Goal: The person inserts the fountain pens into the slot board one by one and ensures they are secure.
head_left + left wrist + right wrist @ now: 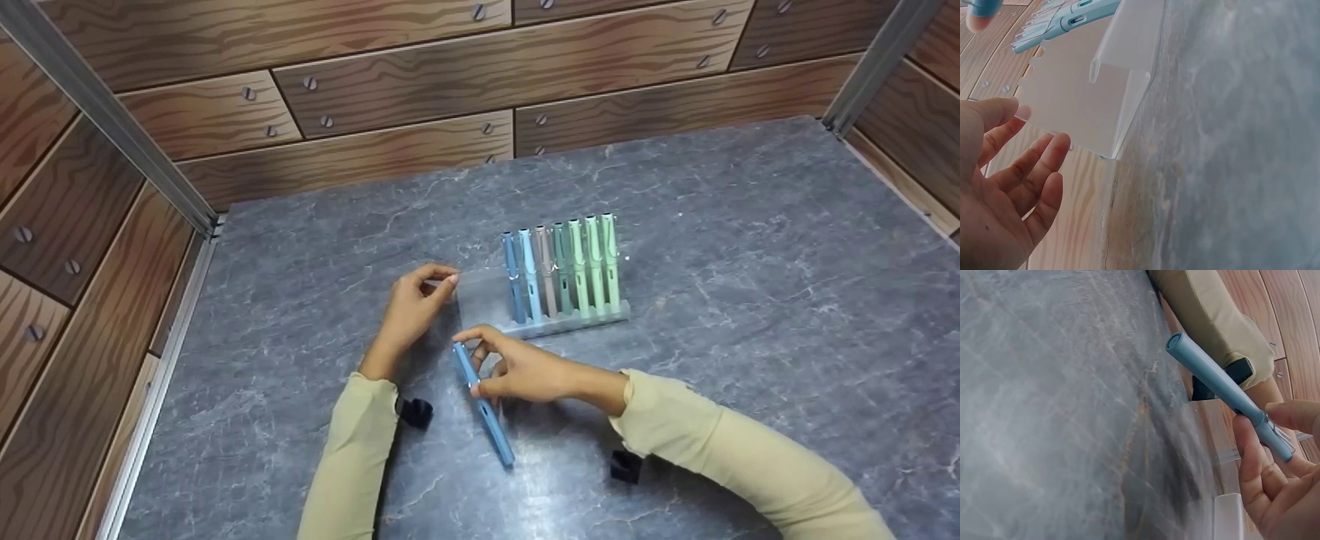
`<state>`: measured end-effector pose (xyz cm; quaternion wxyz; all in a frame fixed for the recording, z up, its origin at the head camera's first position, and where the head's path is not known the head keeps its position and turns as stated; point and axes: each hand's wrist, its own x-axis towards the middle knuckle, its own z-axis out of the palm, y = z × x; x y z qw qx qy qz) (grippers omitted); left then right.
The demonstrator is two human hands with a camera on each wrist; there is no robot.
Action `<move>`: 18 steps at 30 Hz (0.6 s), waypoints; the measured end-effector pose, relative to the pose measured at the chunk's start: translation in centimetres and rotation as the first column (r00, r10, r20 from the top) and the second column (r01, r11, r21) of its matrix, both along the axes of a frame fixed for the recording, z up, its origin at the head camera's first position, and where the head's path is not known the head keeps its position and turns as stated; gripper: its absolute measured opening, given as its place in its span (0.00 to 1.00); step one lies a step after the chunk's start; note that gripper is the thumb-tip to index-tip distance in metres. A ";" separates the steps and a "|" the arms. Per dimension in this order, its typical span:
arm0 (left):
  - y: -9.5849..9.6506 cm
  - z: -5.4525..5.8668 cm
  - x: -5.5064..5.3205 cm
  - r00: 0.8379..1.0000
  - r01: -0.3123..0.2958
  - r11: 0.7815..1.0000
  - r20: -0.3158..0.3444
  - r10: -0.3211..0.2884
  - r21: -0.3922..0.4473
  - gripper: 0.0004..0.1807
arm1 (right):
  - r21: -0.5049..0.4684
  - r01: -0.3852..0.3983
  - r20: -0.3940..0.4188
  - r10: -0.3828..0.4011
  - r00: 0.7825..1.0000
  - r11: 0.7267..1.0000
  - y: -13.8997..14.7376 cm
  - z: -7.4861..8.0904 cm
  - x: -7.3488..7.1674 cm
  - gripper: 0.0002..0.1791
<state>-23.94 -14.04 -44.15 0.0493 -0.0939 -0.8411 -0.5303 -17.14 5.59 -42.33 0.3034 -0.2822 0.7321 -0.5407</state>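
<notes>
My right hand (pixel 525 369) pinches a blue pen (pixel 492 427) near its clip end, in front of the stand's left part. Its plain end slants down toward me; in the right wrist view the blue pen (pixel 1207 371) is held between thumb and fingers. A clear pen stand (pixel 484 296) leans back on the table, with a notched upper edge. My left hand (pixel 412 307) pinches the stand's upper left corner, and in the left wrist view its other fingers are loosely bent. Several pens stand in the right part: blue (pixel 513 277), light blue (pixel 530 277), greyish, dark green and light green (pixel 594 262).
The grey marbled table (pixel 750 300) extends around the stand. Wood-patterned panels (pixel 420 82) rise behind and at both sides, with metal posts (pixel 112 120) at the corners. Black wrist devices (pixel 416 412) sit at both sleeve cuffs.
</notes>
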 end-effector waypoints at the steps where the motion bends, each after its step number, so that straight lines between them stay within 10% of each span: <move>1: 0.0 0.0 0.0 1.000 0.001 1.000 0.003 -0.001 -0.002 0.12 | -0.002 0.003 -0.007 -0.003 1.000 1.000 0.1 0.1 0.0 0.36; 18: -0.1 -0.3 -0.2 1.000 -0.009 1.000 -0.029 0.008 -0.027 0.12 | -0.003 0.050 -0.056 -0.050 0.997 0.999 1.6 1.7 -1.2 0.39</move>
